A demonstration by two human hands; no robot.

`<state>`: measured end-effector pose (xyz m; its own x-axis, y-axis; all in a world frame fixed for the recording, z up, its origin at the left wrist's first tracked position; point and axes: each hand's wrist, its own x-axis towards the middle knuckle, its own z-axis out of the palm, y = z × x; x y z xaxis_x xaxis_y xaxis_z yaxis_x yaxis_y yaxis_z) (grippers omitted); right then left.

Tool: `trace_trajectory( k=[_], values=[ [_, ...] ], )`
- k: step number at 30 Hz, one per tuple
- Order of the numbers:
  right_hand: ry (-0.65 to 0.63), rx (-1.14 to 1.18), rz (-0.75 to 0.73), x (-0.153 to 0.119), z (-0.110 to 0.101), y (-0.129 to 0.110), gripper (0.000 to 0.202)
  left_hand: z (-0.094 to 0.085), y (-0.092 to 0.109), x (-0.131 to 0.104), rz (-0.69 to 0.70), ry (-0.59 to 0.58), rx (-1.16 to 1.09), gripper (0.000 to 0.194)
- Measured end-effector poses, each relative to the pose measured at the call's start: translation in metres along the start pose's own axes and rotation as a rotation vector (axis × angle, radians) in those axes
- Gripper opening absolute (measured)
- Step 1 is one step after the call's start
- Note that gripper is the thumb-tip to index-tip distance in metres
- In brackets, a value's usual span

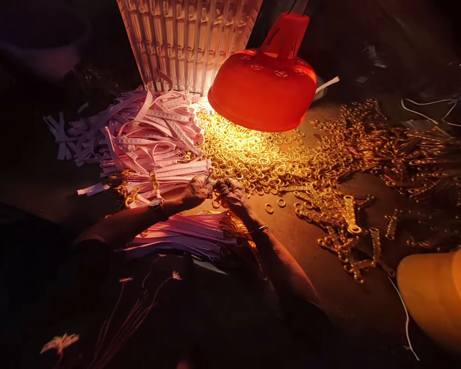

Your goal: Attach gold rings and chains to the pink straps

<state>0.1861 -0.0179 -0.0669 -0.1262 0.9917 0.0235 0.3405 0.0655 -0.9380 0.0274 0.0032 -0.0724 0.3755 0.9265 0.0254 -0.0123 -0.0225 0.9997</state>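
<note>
Nearest to us, pale flower shapes [59, 342] show on dark cloth, and at the lower right stands a rounded yellow container [426, 292] with a white cord [406, 318] trailing just beside it. A little farther in, a flat bundle of pink strips [184, 233] lies crosswise between our two forearms, with gold links at its right end. Beyond its far edge our left hand [200, 190] and right hand [230, 193] come together, fingertips about touching. Between them, just under the fingertips, we see a small gold piece [216, 201] of linked rings; it hangs nearer the right hand, its long axis seeming to run down toward us, away from the grip. The right fingers are drawn in narrow on its upper end; whether the left fingers pinch it too, we cannot tell, for the knuckles hide the contact. Past our hands, a few loose rings [269, 208] lie apart to the right, joined lengths of gold chain [349, 215] spread farther right, and a bright heap of gold rings [253, 159] begins just beyond the fingertips. A tangled pile of pink strips [149, 133] rises beyond the left hand. Over the heap hangs a red lamp [261, 92], and farthest off stands a ribbed panel [188, 41].
</note>
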Motion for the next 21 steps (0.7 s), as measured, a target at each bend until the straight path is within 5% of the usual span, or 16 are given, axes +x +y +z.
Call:
trace_trajectory(
  k=[4, 8, 11, 18, 21],
  values=[
    [0.014, 0.031, 0.095, 0.005, 0.000, 0.007, 0.043, 0.001, -0.008, 0.007, -0.127, -0.078, -0.087, 0.024],
    [0.209, -0.227, -0.114, 0.012, 0.001, 0.012, 0.035, -0.002, -0.019, 0.016, -0.315, -0.079, -0.267, 0.025],
    [0.228, -0.307, -0.182, 0.017, 0.002, 0.018, 0.030, -0.006, -0.023, 0.023, -0.426, -0.167, -0.354, 0.018],
    [0.233, 0.409, -0.046, 0.046, -0.029, 0.012, 0.032, 0.009, -0.016, 0.031, -0.239, 0.060, -0.511, 0.035],
    [0.267, 0.420, -0.064, 0.053, -0.047, 0.008, 0.029, 0.014, -0.010, 0.032, -0.267, 0.124, -0.536, 0.039]
  ],
)
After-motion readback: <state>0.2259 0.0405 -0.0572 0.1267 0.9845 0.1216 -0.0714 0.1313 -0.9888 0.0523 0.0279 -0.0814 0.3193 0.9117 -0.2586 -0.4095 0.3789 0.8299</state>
